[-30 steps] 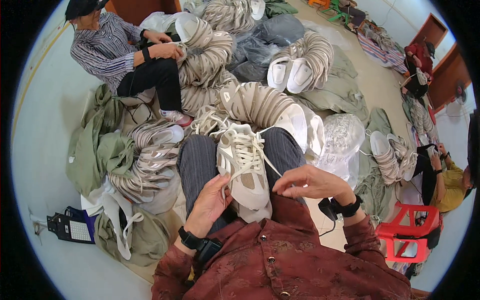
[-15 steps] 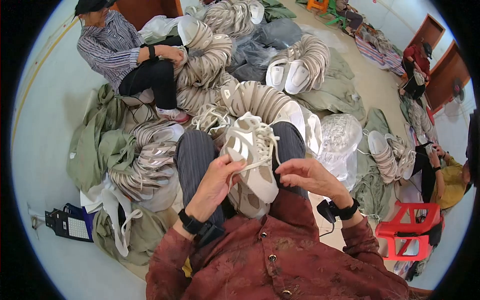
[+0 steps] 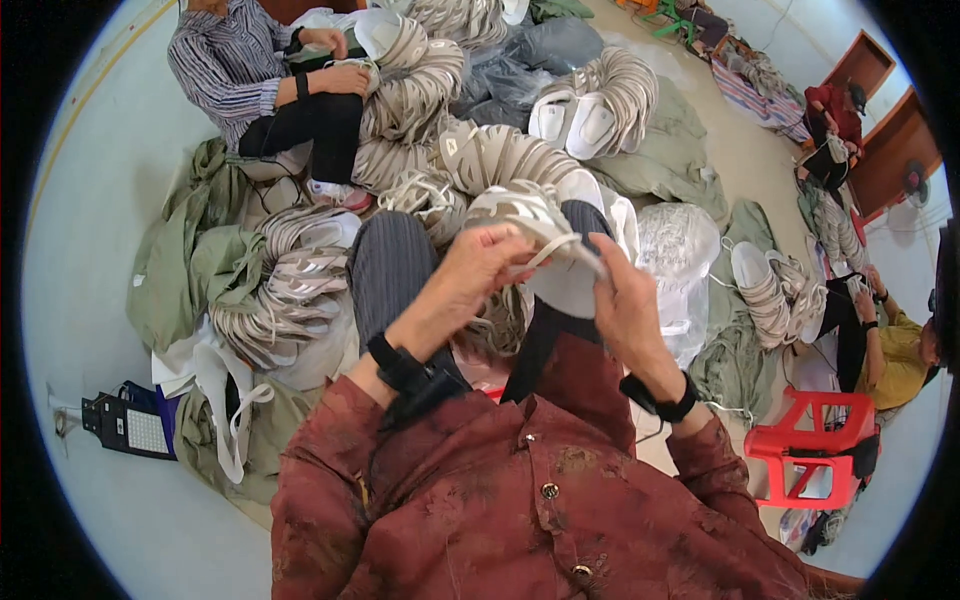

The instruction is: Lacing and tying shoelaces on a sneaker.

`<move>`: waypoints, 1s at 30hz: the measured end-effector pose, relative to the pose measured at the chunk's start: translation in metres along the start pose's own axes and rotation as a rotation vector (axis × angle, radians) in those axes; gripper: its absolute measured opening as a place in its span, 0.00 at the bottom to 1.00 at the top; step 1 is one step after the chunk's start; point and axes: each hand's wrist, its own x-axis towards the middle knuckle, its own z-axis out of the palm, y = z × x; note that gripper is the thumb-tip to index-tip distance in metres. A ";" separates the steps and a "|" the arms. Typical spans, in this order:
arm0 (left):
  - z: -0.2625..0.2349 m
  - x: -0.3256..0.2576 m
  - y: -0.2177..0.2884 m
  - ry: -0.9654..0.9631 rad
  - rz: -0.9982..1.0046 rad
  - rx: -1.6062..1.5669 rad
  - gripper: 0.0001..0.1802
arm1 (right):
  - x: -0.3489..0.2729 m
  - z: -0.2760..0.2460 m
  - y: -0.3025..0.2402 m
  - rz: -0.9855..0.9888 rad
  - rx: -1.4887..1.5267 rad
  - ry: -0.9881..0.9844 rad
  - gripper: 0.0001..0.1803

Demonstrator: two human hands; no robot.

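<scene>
A beige and white shoe upper [image 3: 520,207] with white laces is held up, tilted, over my knees, its pale underside [image 3: 565,290] toward me. My left hand [image 3: 485,265] is closed with thumb and fingers pinching a white lace [image 3: 552,248] at the upper's near side. Fingers of my right hand [image 3: 630,300] are wrapped round the upper's right edge. Below it, another beige upper [image 3: 498,322] lies between my legs, partly covered. A laced upper [image 3: 425,195] rests just beyond my left knee.
Nested rows of uppers curve ahead [image 3: 510,158] and at left [image 3: 290,290]. A clear plastic bag [image 3: 678,250] stands right of my knee, a red stool [image 3: 812,445] farther right. A co-worker in a striped shirt [image 3: 235,75] sits far left; another in yellow [image 3: 893,365] sits right.
The upper has been lifted and turned, now showing its pale underside. My right hand has gone from loose beside it to gripping its edge. My left hand has moved up and away.
</scene>
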 end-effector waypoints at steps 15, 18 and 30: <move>-0.076 0.024 -0.020 0.168 -0.314 1.373 0.28 | 0.067 -0.025 0.010 -0.026 -0.072 0.079 0.12; -0.076 0.034 -0.031 0.160 -0.456 1.415 0.40 | 0.077 -0.028 0.014 -0.056 -0.089 0.108 0.12; -0.109 0.051 -0.040 -0.137 -0.613 1.039 0.66 | 0.104 -0.054 0.064 0.034 0.059 0.123 0.12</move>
